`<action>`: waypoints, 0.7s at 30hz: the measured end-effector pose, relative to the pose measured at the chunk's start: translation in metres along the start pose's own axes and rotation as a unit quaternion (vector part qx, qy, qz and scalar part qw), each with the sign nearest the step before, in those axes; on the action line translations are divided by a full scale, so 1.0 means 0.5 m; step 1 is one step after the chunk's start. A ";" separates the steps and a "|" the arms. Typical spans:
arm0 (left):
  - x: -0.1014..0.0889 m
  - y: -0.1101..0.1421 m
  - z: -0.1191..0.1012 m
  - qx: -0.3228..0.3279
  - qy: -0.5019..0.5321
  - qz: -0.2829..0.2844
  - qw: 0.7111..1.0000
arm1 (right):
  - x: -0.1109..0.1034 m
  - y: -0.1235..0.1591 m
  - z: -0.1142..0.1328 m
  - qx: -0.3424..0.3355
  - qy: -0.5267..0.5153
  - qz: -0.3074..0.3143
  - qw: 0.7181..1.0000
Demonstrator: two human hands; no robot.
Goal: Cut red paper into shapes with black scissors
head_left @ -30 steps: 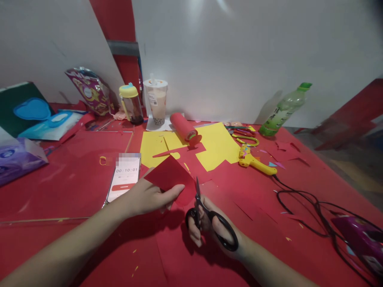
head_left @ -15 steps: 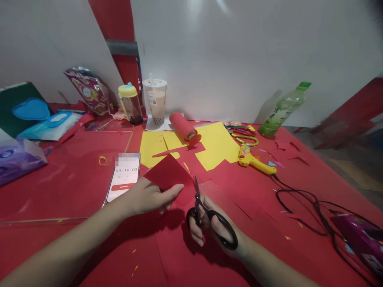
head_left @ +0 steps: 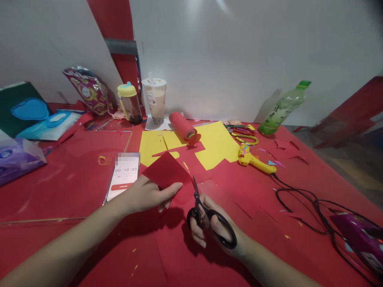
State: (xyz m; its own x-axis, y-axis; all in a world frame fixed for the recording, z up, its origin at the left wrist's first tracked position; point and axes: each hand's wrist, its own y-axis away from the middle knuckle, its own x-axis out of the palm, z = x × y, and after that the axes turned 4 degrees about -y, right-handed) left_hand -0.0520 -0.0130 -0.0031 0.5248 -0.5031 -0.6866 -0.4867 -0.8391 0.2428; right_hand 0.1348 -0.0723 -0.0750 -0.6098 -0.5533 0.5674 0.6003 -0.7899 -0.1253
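My left hand pinches a folded piece of red paper and holds it just above the red table. My right hand grips black-handled scissors, fingers through the loops. The blades point up and away from me and meet the paper's right edge. A phone showing a timer lies just left of my left hand.
Yellow paper and a red paper roll lie behind the hands. A yellow glue gun with a black cord, a green bottle, a bubble tea cup, a yellow-lidded jar, snack and wipe packs sit around.
The scissors and the red paper have shifted slightly up and to the left; the blades have crept a little further along the paper's edge. Both hands keep their grip.
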 end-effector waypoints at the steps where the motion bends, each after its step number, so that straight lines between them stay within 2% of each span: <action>1: 0.000 0.000 0.000 -0.001 0.001 -0.001 1.000 | -0.001 0.000 -0.001 0.000 -0.002 0.002 1.000; 15: -0.013 0.003 -0.017 -0.033 -0.002 0.034 0.999 | -0.003 0.004 -0.005 -0.001 -0.037 0.028 0.999; 21: -0.004 0.001 -0.002 -0.004 -0.009 0.022 1.000 | -0.005 0.004 -0.011 -0.008 -0.034 0.019 0.999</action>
State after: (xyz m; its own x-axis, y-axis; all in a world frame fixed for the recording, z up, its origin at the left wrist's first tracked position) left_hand -0.0525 -0.0124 -0.0009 0.4904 -0.5355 -0.6876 -0.5034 -0.8181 0.2781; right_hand 0.1346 -0.0739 -0.0809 -0.5502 -0.5647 0.6152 0.6141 -0.7728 -0.1601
